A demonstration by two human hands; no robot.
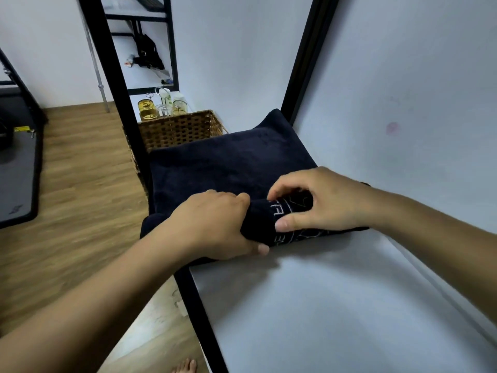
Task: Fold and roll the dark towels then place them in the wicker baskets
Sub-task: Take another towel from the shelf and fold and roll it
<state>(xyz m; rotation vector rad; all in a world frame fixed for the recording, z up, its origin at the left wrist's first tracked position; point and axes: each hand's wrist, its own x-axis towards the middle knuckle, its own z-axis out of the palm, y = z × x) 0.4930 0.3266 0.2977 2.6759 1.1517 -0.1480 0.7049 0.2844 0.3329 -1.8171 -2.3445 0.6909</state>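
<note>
Open room near, crowded far end
Bare worktop (322, 305) lies open at 6 o'clock of the towel (228, 162); the wall (403, 76) closes 3 o'clock, a black post (114, 76) stands at 10, and the wicker basket (177, 127) and glasses (147, 110) block 11.

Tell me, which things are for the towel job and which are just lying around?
For the job: dark towel, gripped at its rolled end by the left hand and right hand; wicker basket behind it.

Just lying about: glass jars; black bag; grey mat.
</note>
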